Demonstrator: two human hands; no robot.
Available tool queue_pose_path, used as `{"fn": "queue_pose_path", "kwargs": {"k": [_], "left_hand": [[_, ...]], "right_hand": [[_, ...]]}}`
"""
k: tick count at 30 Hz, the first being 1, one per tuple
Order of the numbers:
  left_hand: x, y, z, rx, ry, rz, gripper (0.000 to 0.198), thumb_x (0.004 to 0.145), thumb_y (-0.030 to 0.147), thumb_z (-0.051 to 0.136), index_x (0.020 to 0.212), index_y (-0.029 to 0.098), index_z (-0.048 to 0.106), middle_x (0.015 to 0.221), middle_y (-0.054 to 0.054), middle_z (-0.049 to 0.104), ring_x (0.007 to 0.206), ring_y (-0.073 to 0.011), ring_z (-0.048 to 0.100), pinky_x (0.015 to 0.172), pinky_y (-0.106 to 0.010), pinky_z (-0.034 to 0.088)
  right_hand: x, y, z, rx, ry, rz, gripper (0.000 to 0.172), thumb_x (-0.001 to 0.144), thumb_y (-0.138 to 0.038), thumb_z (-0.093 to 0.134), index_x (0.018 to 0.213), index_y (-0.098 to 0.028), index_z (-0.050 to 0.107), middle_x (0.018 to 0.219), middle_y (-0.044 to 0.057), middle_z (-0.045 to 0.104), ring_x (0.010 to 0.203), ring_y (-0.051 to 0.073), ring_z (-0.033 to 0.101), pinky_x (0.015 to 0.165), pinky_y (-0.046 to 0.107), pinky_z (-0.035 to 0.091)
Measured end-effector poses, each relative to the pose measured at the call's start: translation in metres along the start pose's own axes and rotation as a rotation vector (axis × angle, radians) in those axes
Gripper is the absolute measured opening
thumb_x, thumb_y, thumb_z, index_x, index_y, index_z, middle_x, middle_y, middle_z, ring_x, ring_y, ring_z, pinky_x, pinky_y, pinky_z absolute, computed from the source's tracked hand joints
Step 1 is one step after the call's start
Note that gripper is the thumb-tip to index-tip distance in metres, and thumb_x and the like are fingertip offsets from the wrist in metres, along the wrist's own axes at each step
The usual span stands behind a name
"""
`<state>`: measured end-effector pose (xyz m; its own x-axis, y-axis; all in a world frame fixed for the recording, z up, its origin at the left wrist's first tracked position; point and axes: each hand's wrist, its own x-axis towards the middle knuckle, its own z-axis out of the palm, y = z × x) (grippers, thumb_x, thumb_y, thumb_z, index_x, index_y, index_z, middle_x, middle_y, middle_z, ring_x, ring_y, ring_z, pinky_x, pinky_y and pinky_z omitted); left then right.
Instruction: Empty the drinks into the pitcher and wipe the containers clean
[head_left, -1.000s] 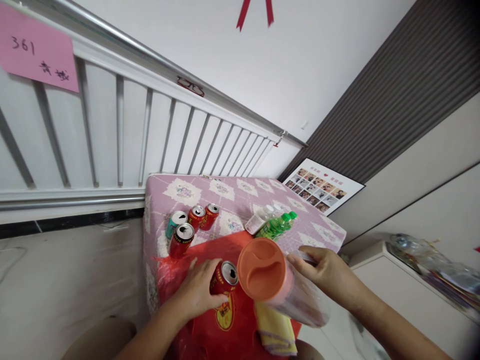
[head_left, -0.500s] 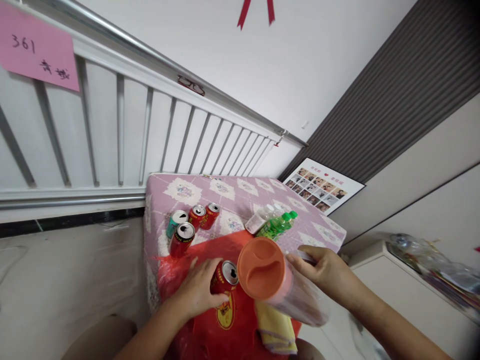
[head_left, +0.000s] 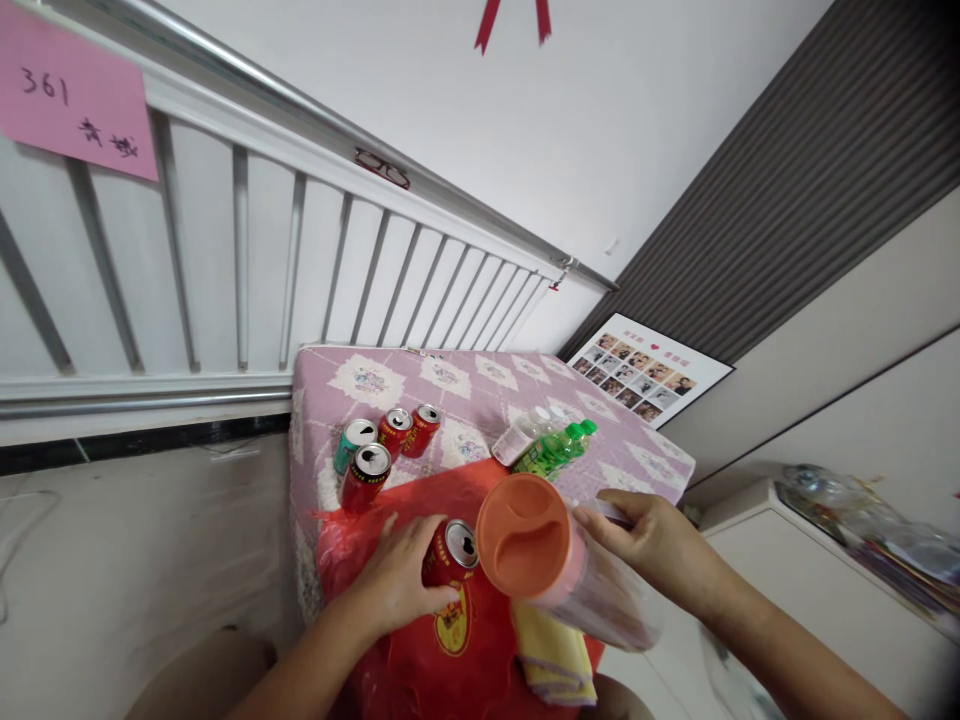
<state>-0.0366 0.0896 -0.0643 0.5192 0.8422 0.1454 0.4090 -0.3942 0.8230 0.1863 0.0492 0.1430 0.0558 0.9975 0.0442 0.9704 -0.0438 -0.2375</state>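
Observation:
My left hand point(head_left: 405, 575) is wrapped round an opened red drink can point(head_left: 451, 556), which stands on a red plastic bag point(head_left: 420, 650). In my right hand point(head_left: 637, 540) is the handle of a clear pitcher point(head_left: 607, 600) with an orange lid point(head_left: 523, 537). The pitcher is tilted, its lid end right beside the can's top. Dark contents show dimly through its wall. I cannot make out any liquid running from it. A folded yellow cloth point(head_left: 559, 655) lies on the bag below the pitcher.
Several opened cans, among them a teal can point(head_left: 354, 440) and a red can point(head_left: 366, 475), stand at the left of the flowered cloth point(head_left: 367, 380). Green-capped bottles point(head_left: 555, 450) lie toward the back, beside clear bottles point(head_left: 517, 438). A white radiator point(head_left: 262, 250) runs along the wall.
Almost nothing differs. Both hands keep their hold on the can and the pitcher; the whole view has shifted very slightly.

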Motion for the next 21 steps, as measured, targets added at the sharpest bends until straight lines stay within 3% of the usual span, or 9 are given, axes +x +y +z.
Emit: {"fn": "queue_pose_path", "kwargs": {"k": [21], "left_hand": [[0.0016, -0.0067, 0.0041, -0.020, 0.010, 0.027, 0.073, 0.066, 0.031, 0.074, 0.131, 0.026, 0.042, 0.135, -0.009, 0.056, 0.126, -0.0319, 0.049, 0.117, -0.060, 0.010]], "right_hand": [[0.0010, 0.0062, 0.0015, 0.007, -0.009, -0.011, 0.045, 0.079, -0.057, 0.046, 0.054, -0.022, 0.032, 0.053, -0.005, 0.027, 0.049, 0.009, 0.027, 0.044, 0.023, 0.022]]}}
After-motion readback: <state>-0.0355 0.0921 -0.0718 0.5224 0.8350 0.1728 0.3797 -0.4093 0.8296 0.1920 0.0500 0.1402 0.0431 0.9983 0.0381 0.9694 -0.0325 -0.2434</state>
